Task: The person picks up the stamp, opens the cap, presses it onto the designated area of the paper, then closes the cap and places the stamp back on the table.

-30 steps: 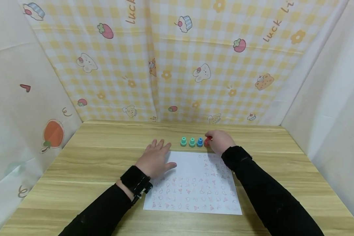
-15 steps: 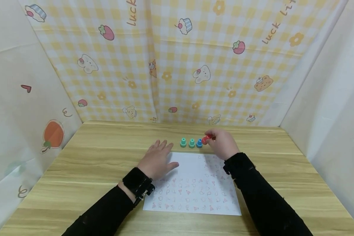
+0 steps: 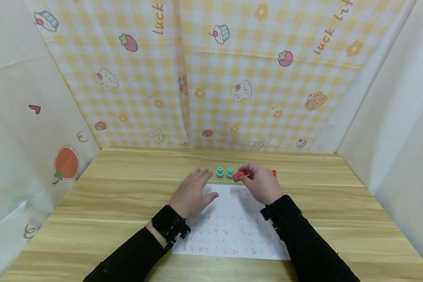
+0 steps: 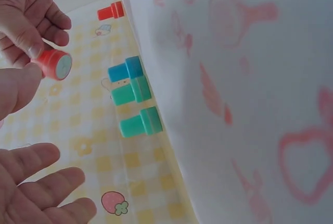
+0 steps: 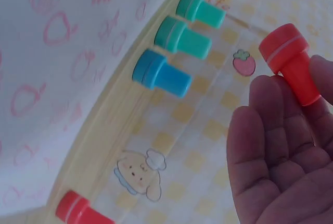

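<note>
My right hand (image 3: pixel 261 184) pinches a red stamp (image 5: pixel 291 60) between thumb and fingers, above the back edge of the paper. The stamp is tilted, and its pale round face (image 4: pixel 64 66) shows in the left wrist view. My left hand (image 3: pixel 192 194) is over the upper left part of the white paper (image 3: pixel 229 199), fingers extended and thumb apart, holding nothing. Whether it touches the paper I cannot tell. Just behind the paper stand two green stamps (image 3: pixel 220 172) and a blue stamp (image 5: pixel 161 73), the blue one mostly hidden by my right hand in the head view.
Another red stamp (image 3: pixel 274 172) stands to the right, partly behind my right hand. Rows of small red prints (image 3: pixel 225 231) cover much of the paper. A yellow checked cloth (image 3: pixel 211 90) hangs behind the wooden table (image 3: pixel 127 176).
My right hand has lifted the red stamp out of the row and brought it left and nearer, tilting it. A second red stamp has come into view. My left hand has shifted slightly right.
</note>
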Demonstrator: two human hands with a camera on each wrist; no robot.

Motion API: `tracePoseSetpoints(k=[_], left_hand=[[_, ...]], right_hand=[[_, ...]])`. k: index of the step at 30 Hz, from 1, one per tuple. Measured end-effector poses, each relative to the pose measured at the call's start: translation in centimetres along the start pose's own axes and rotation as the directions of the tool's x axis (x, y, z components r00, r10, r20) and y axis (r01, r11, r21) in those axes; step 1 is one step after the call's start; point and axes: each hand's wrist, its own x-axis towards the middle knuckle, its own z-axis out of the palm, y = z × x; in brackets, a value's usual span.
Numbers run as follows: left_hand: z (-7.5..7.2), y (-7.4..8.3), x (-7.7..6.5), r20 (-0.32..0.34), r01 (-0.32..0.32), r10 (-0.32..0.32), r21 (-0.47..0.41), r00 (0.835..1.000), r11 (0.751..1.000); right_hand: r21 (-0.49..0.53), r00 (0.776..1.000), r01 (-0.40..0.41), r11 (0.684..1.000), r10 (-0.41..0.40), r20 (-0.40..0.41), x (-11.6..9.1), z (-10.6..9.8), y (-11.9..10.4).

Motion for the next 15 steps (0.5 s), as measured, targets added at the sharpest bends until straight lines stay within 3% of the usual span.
tracePoseSetpoints(k=[5, 10, 15], left_hand=[[0.1, 0.2, -0.1, -0.058, -0.042, 0.041, -0.012, 0.997, 0.999], [0.1, 0.4, -0.3, -0.096, -0.064, 0.064, -0.006, 0.993, 0.998], [0.2, 0.7, -0.3, -0.103, -0.077, 0.073, -0.041, 0.992, 0.996]], right_hand=[[0.040, 1.000, 0.020, 0.999, -0.020, -0.004, -0.4, 0.5, -0.3], [0.165, 0.999, 0.018, 0.986, -0.025, 0.037, -0.8, 1.1, -0.8], [0.277, 0.993, 0.053, 0.960, -0.079, 0.082, -1.1, 1.4, -1.2]])
